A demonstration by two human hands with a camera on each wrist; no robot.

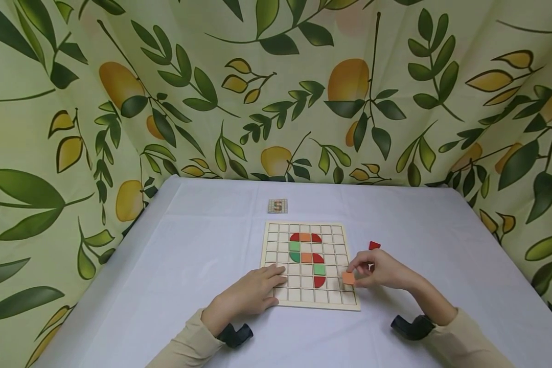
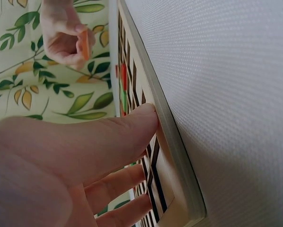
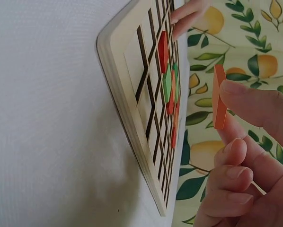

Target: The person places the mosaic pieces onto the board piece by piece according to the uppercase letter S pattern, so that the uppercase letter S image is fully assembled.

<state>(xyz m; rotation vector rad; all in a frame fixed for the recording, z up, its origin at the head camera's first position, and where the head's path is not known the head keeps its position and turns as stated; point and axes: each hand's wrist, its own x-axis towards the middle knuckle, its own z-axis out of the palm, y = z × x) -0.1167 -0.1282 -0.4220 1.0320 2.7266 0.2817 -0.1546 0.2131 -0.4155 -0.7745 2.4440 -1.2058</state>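
My right hand (image 1: pixel 383 269) pinches an orange square tile (image 1: pixel 348 278) between thumb and fingers, above the right edge of a wooden grid board (image 1: pixel 310 306). In the right wrist view the tile (image 3: pixel 219 97) stands on edge in the pinch, the other fingers curled loosely. My left hand (image 1: pixel 254 290) rests on the board's left side, fingers spread over the squares and thumb at the near rim. Red quarter-round, orange square and green tiles (image 1: pixel 319 269) sit in the grid in an S-like curve, a red piece (image 1: pixel 319 282) at its lower end.
Beyond the board lies a small card (image 1: pixel 277 206) with a coloured pattern on a grid. A red tile (image 1: pixel 374 245) lies on the white tablecloth (image 1: pixel 202 245) right of the board, just past my right hand. A leaf-and-fruit patterned curtain (image 1: pixel 280 102) hangs behind the table.
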